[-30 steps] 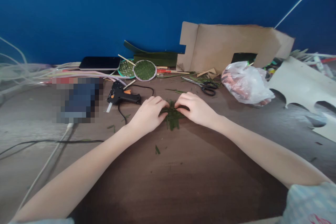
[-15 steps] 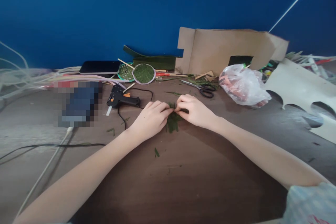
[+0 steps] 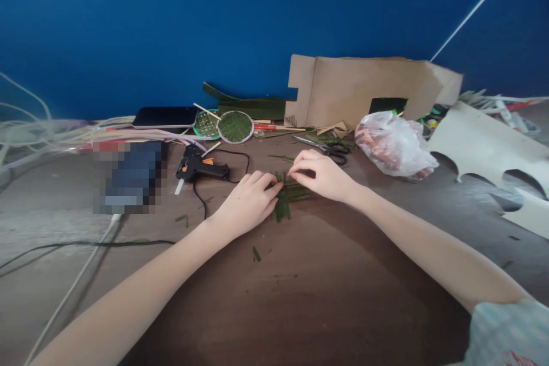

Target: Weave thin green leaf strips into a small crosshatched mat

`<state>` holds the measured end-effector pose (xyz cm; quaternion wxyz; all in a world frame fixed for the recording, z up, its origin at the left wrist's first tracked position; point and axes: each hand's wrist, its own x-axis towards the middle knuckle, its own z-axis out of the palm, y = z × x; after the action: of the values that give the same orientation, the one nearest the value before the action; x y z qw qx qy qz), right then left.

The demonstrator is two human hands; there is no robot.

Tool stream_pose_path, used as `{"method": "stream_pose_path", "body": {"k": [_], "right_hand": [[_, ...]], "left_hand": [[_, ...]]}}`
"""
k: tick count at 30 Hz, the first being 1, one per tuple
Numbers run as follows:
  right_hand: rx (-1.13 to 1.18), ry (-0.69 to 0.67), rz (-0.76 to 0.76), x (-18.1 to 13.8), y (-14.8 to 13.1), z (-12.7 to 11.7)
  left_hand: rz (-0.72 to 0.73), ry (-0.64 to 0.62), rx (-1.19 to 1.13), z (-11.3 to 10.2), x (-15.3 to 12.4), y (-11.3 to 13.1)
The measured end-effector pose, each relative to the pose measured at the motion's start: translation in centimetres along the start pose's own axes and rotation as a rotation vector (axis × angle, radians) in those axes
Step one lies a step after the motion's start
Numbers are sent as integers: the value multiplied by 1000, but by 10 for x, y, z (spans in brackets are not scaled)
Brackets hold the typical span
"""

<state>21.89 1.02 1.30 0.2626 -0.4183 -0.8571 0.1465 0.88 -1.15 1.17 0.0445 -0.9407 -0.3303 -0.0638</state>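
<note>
A small mat of crossed green leaf strips (image 3: 283,210) lies on the brown table in front of me. My left hand (image 3: 251,200) has its curled fingers and thumb on the mat's left edge, gripping it at the fingertips. Just above the mat's upper right side, my right hand (image 3: 323,176) is pinched, thumb against forefinger. Whatever is in that pinch is too small to make out. Strip ends stick out below and to the right of the fingers. The left fingers cover part of the mat.
A black glue gun (image 3: 201,164) with its cord lies left of my hands. Behind them are scissors (image 3: 326,148), a round green woven disc (image 3: 235,127) and a cardboard piece (image 3: 343,83). A plastic bag (image 3: 397,146) sits at right, a blurred-out device (image 3: 135,174) at left.
My right fingers have moved up and away from the left fingertips, uncovering more strips on the mat's right side. My left hand stays on the mat. The view has tilted slightly.
</note>
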Motion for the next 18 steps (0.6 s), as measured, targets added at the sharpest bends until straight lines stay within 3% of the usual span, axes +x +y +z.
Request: {"method": "stream_pose_path", "body": {"k": [5, 9, 18], "right_hand": [[-14, 119, 143, 7, 13, -1], [-65, 136, 210, 14, 22, 2], [-31, -160, 394, 35, 38, -10]], "left_hand": [[-10, 16, 13, 1, 1, 1], [1, 19, 13, -1, 1, 2], [3, 25, -81, 1, -1, 0]]}}
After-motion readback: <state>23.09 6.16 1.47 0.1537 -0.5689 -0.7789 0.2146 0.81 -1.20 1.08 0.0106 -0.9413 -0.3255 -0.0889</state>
